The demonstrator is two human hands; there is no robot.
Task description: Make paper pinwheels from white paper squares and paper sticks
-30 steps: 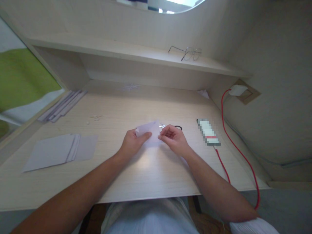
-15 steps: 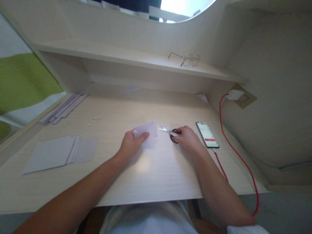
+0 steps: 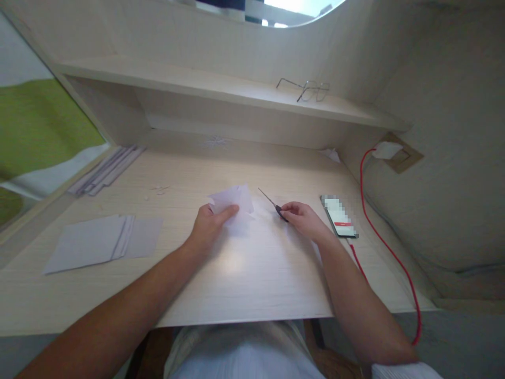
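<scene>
My left hand (image 3: 213, 221) pinches a folded piece of white paper (image 3: 232, 199) above the desk, thumb on top. The paper has uneven, pointed edges. To its right, my right hand (image 3: 303, 215) grips a pair of scissors (image 3: 276, 206) with dark handles. The scissors are seen nearly edge-on, their blades pointing up and left toward the paper but apart from it. Part of the handles is hidden by my right fingers.
Stacked white paper sheets (image 3: 90, 239) lie at the left, with folded paper strips (image 3: 106, 171) behind. Small paper scraps (image 3: 160, 189) are nearby. A phone (image 3: 339, 216) with a red cable (image 3: 389, 245) lies at the right. Eyeglasses (image 3: 310, 90) rest on the shelf (image 3: 197, 84).
The scissors have gone from spread blades to closed and turned edge-on in my right hand. My left hand has moved slightly left with the paper, which is tilted differently.
</scene>
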